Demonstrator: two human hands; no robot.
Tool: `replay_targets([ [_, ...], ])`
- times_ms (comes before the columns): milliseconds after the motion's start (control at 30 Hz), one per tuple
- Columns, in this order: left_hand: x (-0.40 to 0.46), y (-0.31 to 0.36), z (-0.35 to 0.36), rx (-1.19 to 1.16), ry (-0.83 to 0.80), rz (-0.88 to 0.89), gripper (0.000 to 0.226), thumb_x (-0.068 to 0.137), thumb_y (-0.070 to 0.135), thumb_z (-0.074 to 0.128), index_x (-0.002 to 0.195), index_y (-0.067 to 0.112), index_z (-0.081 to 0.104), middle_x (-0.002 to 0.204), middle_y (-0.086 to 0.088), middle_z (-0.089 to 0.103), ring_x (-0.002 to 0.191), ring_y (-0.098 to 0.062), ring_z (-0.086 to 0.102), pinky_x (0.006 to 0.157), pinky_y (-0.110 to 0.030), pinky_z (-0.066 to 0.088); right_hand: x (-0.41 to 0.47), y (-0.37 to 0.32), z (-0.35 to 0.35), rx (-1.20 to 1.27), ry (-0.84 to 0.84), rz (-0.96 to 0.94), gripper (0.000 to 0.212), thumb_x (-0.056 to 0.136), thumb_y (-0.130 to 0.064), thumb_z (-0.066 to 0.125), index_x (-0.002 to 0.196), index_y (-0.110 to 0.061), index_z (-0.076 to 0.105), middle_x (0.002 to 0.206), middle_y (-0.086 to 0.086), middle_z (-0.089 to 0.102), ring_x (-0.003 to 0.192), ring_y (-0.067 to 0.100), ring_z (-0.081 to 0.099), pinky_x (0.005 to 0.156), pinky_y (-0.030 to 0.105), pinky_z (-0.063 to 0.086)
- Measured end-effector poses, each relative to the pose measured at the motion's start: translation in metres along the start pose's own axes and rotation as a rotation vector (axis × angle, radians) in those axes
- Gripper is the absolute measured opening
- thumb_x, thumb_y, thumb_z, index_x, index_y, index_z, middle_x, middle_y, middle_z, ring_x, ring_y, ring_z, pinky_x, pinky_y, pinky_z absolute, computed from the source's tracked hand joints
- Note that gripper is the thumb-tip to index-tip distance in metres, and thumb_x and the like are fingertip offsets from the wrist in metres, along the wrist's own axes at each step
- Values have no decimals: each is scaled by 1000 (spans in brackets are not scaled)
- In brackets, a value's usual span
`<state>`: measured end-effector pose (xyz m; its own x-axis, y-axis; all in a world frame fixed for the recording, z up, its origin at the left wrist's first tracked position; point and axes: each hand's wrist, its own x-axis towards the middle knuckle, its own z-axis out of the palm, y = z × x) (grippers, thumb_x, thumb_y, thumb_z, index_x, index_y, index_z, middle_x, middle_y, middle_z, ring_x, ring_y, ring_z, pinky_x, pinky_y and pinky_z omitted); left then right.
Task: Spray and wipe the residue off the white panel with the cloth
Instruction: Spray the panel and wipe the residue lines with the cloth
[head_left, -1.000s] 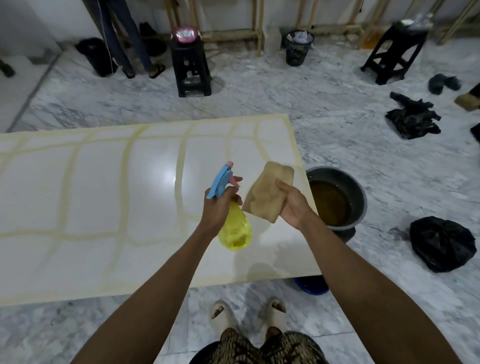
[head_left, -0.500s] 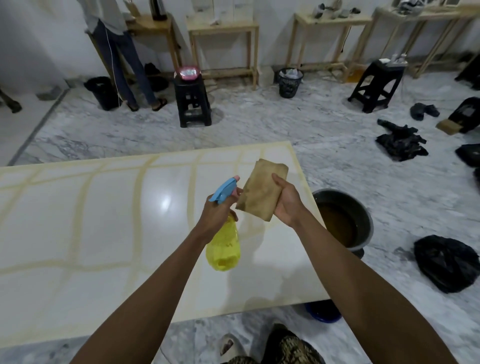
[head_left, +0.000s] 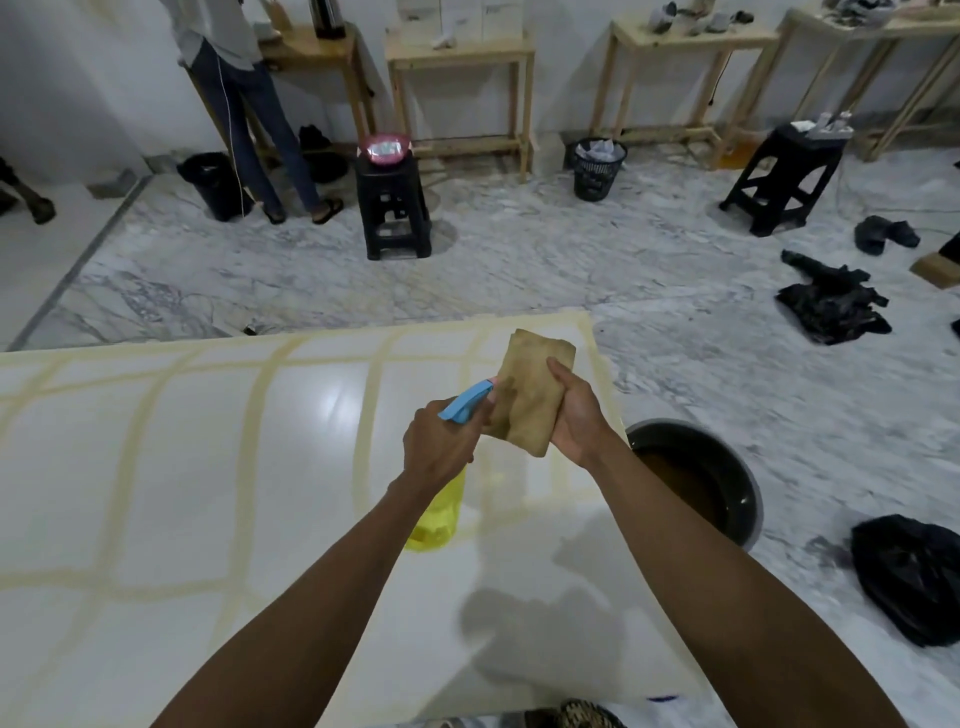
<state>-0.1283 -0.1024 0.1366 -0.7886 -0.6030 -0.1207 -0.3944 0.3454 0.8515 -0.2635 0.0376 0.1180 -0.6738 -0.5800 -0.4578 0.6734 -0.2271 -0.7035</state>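
Note:
A large white panel (head_left: 182, 467) lies flat before me, crossed by yellowish residue stripes in a grid. My left hand (head_left: 439, 449) grips a yellow spray bottle (head_left: 439, 519) with a blue trigger head, its nozzle pointing at the cloth. My right hand (head_left: 574, 415) holds a folded tan cloth (head_left: 527, 395) upright just beside the nozzle, above the panel's right part.
A dark basin (head_left: 748, 499) of brown water stands on the marble floor right of the panel. A black bag (head_left: 914, 582) and dark rags (head_left: 831, 304) lie farther right. Black stools (head_left: 395, 208), a bin (head_left: 600, 166), wooden tables and a standing person (head_left: 244, 104) are at the back.
The view has tilted upward, showing more of the room. Both hands stay together over the panel, and the bottle's nozzle is now closer to the cloth.

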Motion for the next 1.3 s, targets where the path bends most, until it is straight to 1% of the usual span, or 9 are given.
replay_targets([
  [100,23,5,14,5,9,-27,40,98,68,65,76,34,67,64,8,69,43,-1,64,70,-33,55,17,-12,-7,25,7,10,67,92,-52,59,141,-8,47,136,19,60,125,34,59,109,51,43],
  [267,47,12,35,94,-29,-42,72,75,96,39,97,36,71,77,-4,79,45,-8,67,73,-35,61,36,-21,-18,51,7,82,76,90,-56,60,147,-9,42,140,18,57,129,35,55,113,53,37],
  [433,59,22,50,178,-24,-123,69,100,71,60,89,4,74,78,-13,79,59,-26,75,76,-37,61,45,-28,-31,74,-25,143,65,100,-52,45,144,-4,45,136,20,60,125,31,59,106,45,45],
  [667,59,24,60,153,-59,-141,59,104,62,60,88,7,75,63,-6,72,52,-20,72,67,-30,54,46,-39,-37,132,-66,153,49,104,-45,38,125,-4,55,103,17,75,85,26,75,62,38,61],
  [800,60,23,65,179,-68,-182,66,102,67,60,84,5,74,70,-7,78,40,-10,65,64,-28,49,51,-39,-39,91,-33,115,59,100,-49,47,140,-7,50,122,16,69,109,29,69,87,43,55],
  [900,62,26,70,197,-62,-197,68,100,71,59,86,5,73,71,-13,78,42,-9,64,61,-27,47,53,-39,-45,72,-12,120,57,100,-50,46,138,-7,51,126,17,67,112,29,68,94,44,51],
  [1033,73,26,78,44,-35,-199,55,102,65,63,102,13,81,76,-4,79,57,-21,76,68,-33,62,60,-38,-57,-8,47,121,57,99,-52,49,137,-10,53,127,14,67,116,29,65,100,45,50],
  [1133,84,23,84,-74,-33,-222,45,101,60,68,106,17,83,76,1,79,59,-27,77,69,-49,69,70,-35,-81,-247,165,112,54,102,-52,43,138,-13,51,130,11,63,115,27,63,102,44,49],
  [1300,104,26,91,-167,-29,-225,38,102,52,72,113,17,84,73,-1,75,72,-26,79,56,-44,67,102,-40,-118,-729,297,153,63,105,-50,35,150,-6,35,146,12,47,131,32,48,110,42,39],
])
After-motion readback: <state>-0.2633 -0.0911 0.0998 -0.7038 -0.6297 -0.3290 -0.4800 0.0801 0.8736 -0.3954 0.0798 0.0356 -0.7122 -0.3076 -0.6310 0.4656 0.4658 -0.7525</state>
